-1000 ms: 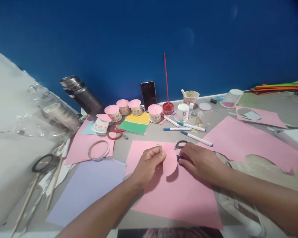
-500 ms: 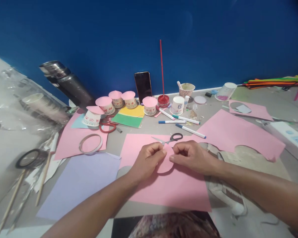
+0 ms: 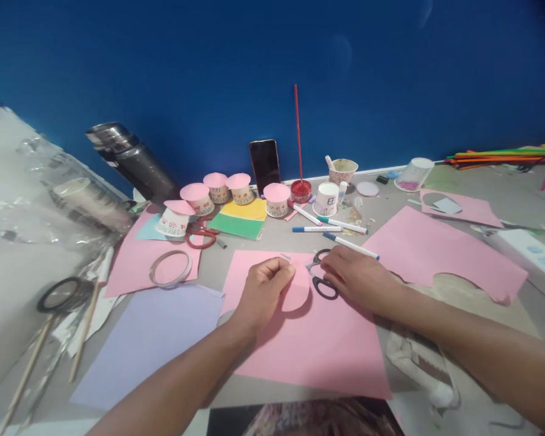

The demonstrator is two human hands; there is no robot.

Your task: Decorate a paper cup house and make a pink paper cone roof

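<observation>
My left hand (image 3: 267, 284) pinches a rounded piece of pink paper (image 3: 296, 293) between thumb and fingers, above a large pink sheet (image 3: 318, 357). My right hand (image 3: 356, 275) is closed at the handles of the black-handled scissors (image 3: 324, 289), just right of the pink piece. The two handle loops are spread apart; the blades are mostly hidden behind the paper. Beyond the hands lie several markers (image 3: 318, 229), near a white paper cup (image 3: 327, 200) with a window drawn on it.
Decorated cups with pink paper tops (image 3: 277, 194) stand toward the blue wall, near a phone (image 3: 265, 163). Red-handled scissors (image 3: 200, 237), a tape roll (image 3: 170, 269) and a lilac sheet (image 3: 154, 345) lie left. A power strip (image 3: 533, 254) is at right.
My right hand has let go of the pink paper piece and moved to the black-handled scissors, whose handles have turned and spread. My left hand keeps the paper.
</observation>
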